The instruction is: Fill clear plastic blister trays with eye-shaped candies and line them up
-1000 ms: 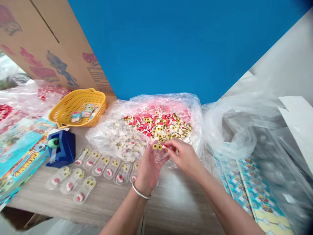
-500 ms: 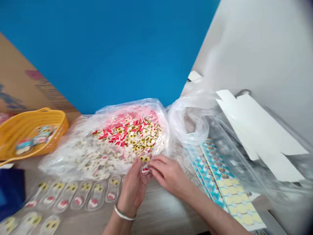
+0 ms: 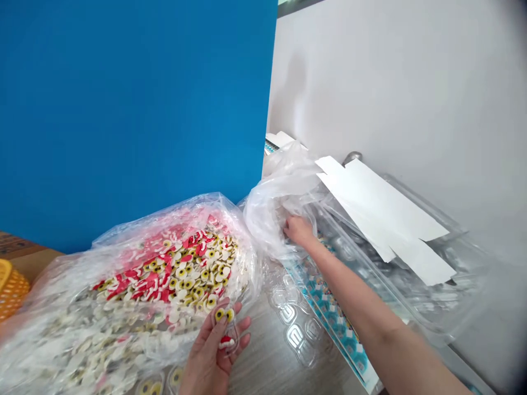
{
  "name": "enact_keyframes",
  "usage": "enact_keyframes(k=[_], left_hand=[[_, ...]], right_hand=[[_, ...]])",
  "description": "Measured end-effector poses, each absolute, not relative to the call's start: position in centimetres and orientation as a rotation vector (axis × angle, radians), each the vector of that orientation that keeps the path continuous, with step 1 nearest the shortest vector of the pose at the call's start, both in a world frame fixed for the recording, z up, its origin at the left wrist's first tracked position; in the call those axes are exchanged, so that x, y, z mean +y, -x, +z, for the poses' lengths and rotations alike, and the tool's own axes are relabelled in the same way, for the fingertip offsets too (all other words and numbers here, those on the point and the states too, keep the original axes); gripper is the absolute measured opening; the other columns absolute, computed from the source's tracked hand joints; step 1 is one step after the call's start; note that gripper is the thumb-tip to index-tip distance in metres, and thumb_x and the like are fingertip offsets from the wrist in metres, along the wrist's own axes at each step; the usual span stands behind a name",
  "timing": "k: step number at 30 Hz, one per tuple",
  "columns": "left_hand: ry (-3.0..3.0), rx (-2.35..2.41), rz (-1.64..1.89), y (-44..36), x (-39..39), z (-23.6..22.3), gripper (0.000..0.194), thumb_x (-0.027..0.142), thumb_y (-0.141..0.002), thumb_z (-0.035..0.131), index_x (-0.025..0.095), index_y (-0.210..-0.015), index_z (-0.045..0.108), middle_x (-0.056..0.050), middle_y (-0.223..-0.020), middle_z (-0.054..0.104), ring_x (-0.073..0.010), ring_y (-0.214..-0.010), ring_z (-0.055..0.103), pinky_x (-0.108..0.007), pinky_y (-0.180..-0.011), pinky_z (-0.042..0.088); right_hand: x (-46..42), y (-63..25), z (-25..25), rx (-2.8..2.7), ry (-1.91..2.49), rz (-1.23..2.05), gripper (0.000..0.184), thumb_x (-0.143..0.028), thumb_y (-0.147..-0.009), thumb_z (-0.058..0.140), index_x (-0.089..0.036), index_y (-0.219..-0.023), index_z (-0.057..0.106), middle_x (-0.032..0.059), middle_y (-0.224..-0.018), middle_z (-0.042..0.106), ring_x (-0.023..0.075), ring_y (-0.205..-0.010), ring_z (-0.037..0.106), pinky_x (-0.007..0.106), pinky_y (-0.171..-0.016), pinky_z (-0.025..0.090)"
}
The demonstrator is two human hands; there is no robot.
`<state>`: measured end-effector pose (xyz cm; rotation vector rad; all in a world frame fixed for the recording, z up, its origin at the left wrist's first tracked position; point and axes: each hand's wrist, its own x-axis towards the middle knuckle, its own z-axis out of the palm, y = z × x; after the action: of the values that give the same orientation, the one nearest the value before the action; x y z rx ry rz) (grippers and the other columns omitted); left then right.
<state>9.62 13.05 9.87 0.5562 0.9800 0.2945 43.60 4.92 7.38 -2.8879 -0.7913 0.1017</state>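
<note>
My left hand [image 3: 214, 351] holds a small clear blister tray [image 3: 225, 329] with two yellow eye candies and a red one in it, fingers curled round it, just in front of the big clear bag of candy pieces [image 3: 164, 274]. My right hand [image 3: 298, 229] is stretched out to the right and reaches into a crumpled clear plastic bag [image 3: 275, 203]; its fingers are hidden in the folds. Empty clear blister trays [image 3: 294, 323] lie on the table between the two arms.
White card strips [image 3: 382, 214] lie on a clear plastic bin [image 3: 432, 285] at the right by the white wall. Printed blue cards [image 3: 329, 312] lie under my right forearm. A yellow basket's edge [image 3: 10, 291] shows at far left. A blue panel stands behind.
The view swung right. My right hand left the tray and reached out to the plastic bag on the right. My left hand kept the filled tray and sank lower.
</note>
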Motion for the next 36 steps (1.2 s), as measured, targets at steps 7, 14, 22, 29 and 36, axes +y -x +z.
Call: enact_keyframes(k=[7,14,22,29,36], left_hand=[[-0.569,0.935,0.339,-9.9,12.6,10.2,0.032,0.021,-0.086,0.068,0.015,-0.117,0.065,-0.015,-0.126,0.069,-0.0278,-0.1,0.073,-0.034,-0.078,0.062],[-0.48,0.793,0.325,-9.0,10.4,11.0,0.036,0.038,-0.091,0.062,0.019,-0.121,0.062,-0.014,-0.128,0.066,-0.0271,-0.109,0.068,-0.036,-0.084,0.057],[-0.497,0.566,0.329,-7.5,6.0,10.5,0.034,0.048,-0.089,0.064,0.017,-0.103,0.065,-0.009,-0.105,0.069,-0.0211,-0.091,0.065,-0.033,-0.08,0.052],[-0.571,0.673,0.416,-4.6,5.0,9.7,0.034,0.026,-0.073,0.083,0.017,-0.104,0.07,-0.005,-0.102,0.07,-0.0163,-0.094,0.063,-0.028,-0.087,0.047],[-0.65,0.777,0.524,-0.7,6.1,9.4,0.033,0.03,-0.071,0.084,0.015,-0.097,0.072,-0.005,-0.093,0.071,-0.0141,-0.082,0.062,-0.025,-0.077,0.048]], right_hand=[[2.8,-41.8,8.6,-0.645,2.841,-0.002,0.027,-0.02,-0.093,0.044,-0.013,-0.108,0.066,0.0156,-0.101,0.071,0.0265,-0.095,0.066,0.035,-0.082,0.048],[-2.3,-29.4,12.9,-0.4,1.737,0.37,0.033,-0.04,-0.08,0.064,-0.02,-0.105,0.057,0.0003,-0.08,0.064,0.0181,-0.065,0.064,0.032,-0.056,0.056],[-3.5,-14.9,10.2,-0.251,1.513,0.771,0.033,-0.044,-0.08,0.068,-0.022,-0.103,0.059,-0.0002,-0.078,0.065,0.0165,-0.059,0.064,0.029,-0.048,0.055],[-3.9,-12.2,9.6,-0.591,1.837,0.5,0.016,-0.037,-0.091,0.061,-0.022,-0.095,0.064,0.0028,-0.084,0.07,0.0186,-0.074,0.066,0.032,-0.071,0.053],[-2.2,-9.7,8.4,-0.798,1.88,0.571,0.012,-0.032,-0.092,0.057,-0.022,-0.093,0.064,0.0008,-0.079,0.067,0.0176,-0.069,0.062,0.03,-0.065,0.048]])
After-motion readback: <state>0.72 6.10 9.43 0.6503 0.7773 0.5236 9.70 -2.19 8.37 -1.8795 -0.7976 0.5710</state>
